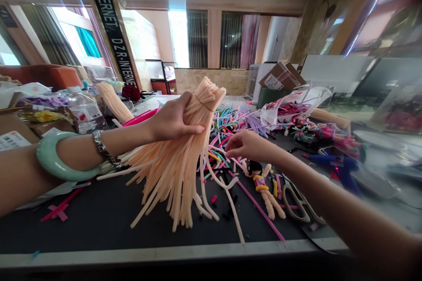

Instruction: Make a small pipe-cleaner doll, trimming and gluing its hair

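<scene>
My left hand (180,116) is wrapped round a thick bundle of peach pipe cleaners (171,171), just below the rubber band near its top end. The bundle's lower ends fan out over the dark table, and a few strands hang apart on the right. To the right of the bundle, my right hand (249,145) has its fingers curled together above loose coloured pipe cleaners (227,123); whatever lies between the fingertips cannot be made out. Below that hand lies a small pipe-cleaner doll (262,186) with black hair and a pink and yellow outfit.
Scissors (296,202) and a blue glue gun (339,167) lie on the right. Further back are a plastic bag (296,105) and a cardboard box (282,77). A clear bottle (84,112) and another peach bundle (114,101) are at left.
</scene>
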Demonstrator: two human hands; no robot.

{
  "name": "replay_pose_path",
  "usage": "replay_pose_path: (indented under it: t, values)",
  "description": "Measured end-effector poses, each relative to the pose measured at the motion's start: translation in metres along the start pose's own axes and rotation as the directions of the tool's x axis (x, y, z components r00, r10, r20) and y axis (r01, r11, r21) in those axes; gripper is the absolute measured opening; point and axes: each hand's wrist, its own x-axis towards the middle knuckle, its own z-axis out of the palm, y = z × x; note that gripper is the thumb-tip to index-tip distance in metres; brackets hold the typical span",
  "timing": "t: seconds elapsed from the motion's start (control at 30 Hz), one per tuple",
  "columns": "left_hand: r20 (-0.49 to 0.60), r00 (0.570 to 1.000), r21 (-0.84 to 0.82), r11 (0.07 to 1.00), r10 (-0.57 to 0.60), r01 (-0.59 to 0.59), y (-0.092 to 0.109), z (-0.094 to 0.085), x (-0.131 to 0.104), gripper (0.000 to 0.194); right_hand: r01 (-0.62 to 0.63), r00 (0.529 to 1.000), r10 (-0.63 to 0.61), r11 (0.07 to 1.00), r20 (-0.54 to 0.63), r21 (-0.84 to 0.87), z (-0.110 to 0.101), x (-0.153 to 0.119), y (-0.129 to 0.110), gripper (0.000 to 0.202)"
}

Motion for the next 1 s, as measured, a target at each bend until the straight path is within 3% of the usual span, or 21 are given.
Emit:
replay_pose_path:
  t: [0.07,0.2,0.37,0.63,0.8,1.0]
  values:
    - [0.001,1.000,0.005,1.000,0.004,-0.004,0.001,0.000,0.003,0.055,0.029,0.999,-0.029,1.000,-0.034,0.000,0.000,0.006,-0.002,0.007]
    - [0.025,0.998,-0.008,0.998,0.061,-0.060,0.006,0.004,0.008,0.059,0.134,0.980,-0.126,0.990,-0.154,0.041,-0.003,0.019,-0.017,0.027]
    - [0.046,0.989,0.026,0.990,0.139,-0.141,0.009,0.010,0.018,0.055,0.193,0.954,-0.177,0.980,-0.241,0.044,-0.006,0.027,-0.022,0.027]
    - [0.094,0.972,0.062,0.973,0.215,-0.221,0.009,0.017,0.035,0.050,0.178,0.967,-0.168,0.983,-0.194,0.036,-0.012,0.023,0.002,0.029]
    - [-0.025,0.990,0.006,0.990,0.141,-0.141,0.004,0.012,0.048,0.058,0.118,0.983,-0.121,0.992,-0.136,-0.036,-0.013,0.018,0.012,0.028]
    - [-0.139,0.988,-0.051,0.996,0.069,-0.076,-0.006,0.000,0.067,0.061,-0.029,0.986,0.015,0.997,-0.169,-0.076,-0.016,0.022,0.032,0.023]
